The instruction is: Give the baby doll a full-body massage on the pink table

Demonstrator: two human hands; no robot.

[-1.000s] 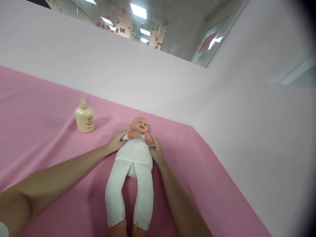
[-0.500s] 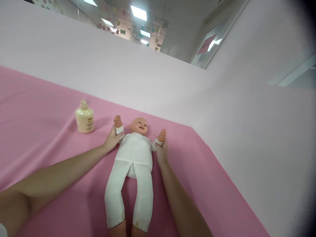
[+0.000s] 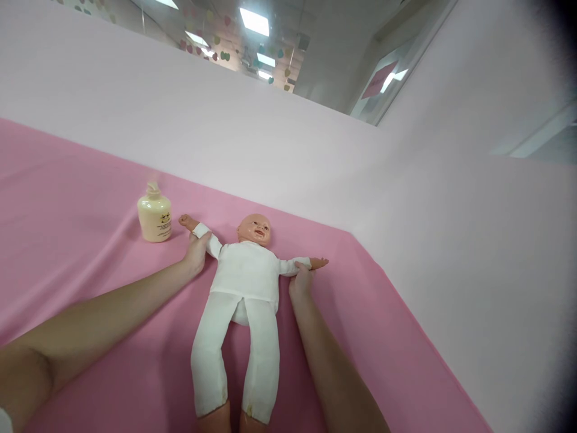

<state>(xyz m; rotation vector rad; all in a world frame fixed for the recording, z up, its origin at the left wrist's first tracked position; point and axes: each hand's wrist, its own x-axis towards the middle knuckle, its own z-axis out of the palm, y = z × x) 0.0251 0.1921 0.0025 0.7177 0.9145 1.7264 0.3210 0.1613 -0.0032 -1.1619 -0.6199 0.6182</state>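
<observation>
A baby doll (image 3: 246, 282) in white clothes lies on its back on the pink cloth (image 3: 72, 192), head away from me. Both of its arms are spread out sideways. My left hand (image 3: 197, 254) grips the doll's arm on the left side, near the wrist. On the other side my right hand (image 3: 301, 281) holds the doll's other forearm from below. The doll's legs stretch toward me and its feet are cut off at the bottom edge.
A cream bottle (image 3: 154, 214) with a label stands on the cloth, just left of the doll's outstretched hand. Pale walls (image 3: 473, 252) rise behind and to the right of the cloth, meeting in a corner.
The doll's arms went from folded on its chest to raised, then spread flat out to the sides. My hands moved outward with them, still holding the arms.
</observation>
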